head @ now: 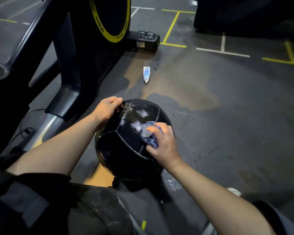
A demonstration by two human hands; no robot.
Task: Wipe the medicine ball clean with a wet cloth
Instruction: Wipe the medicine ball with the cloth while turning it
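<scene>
head: crumpled cloth (148,134) on glossy round ball (129,141).

The yellow ring (109,29) on the black wheel reads "MBH"; the tube's (146,74) label is illegible.

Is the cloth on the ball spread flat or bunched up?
Bunched up: the blue cloth sits crumpled in folds under the right hand on the medicine ball.

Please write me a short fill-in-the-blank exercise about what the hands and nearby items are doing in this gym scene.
1. The right hand presses a blue ____ against the medicine ball.
2. The left hand steadies the ball at its ____ side.
3. A pair of ____ rests on the machine's black base.
4. A white tube lies on the ____.

Missing words: cloth; left; glasses; floor
</scene>
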